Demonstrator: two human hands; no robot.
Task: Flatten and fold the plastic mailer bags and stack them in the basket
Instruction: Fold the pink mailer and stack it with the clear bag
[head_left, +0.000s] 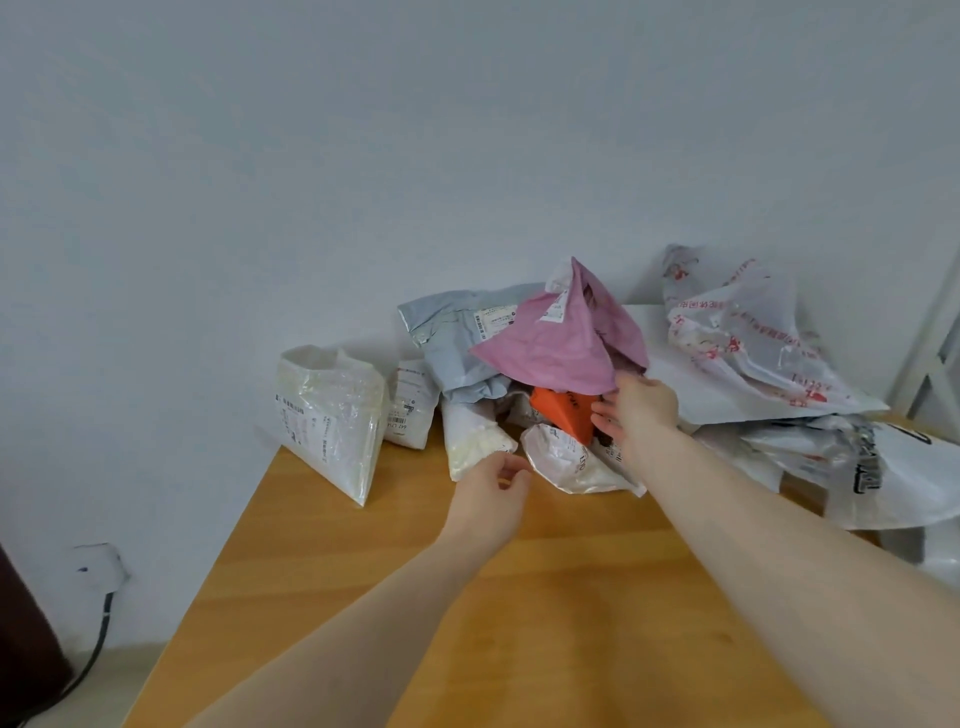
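From the head camera, the person is reaching with both bare arms across a bare wooden tabletop (545, 597) toward a crumpled heap of plastic mailer bags (545, 374) piled against the pale wall at its far edge. This looks like the opening step: picking one bag out of the heap, with none yet flattened or folded. No basket is showing anywhere in this view.

The right hand (636, 415) is stretching furthest, its fingers straight and spread, touching the heap just under the edge of a wrinkled pink plastic mailer (561, 343) and beside a bright orange packet (566, 410); its grip is holding nothing. The left hand (491, 493) is hovering lower and nearer, by a creased white translucent bag (566, 462), its fingers loosely curled and likewise holding nothing, though whether a fingertip is touching the plastic is not clear.

A grey mailer with a shipping label (457, 338) is lying behind the pink one, a white padded mailer (327, 410) is standing apart at the left, and printed white bags (753, 343) are sprawling to the right.

The next move probably calls for pinching one bag's edge and drawing it onto the bare wood without dragging its neighbours along.
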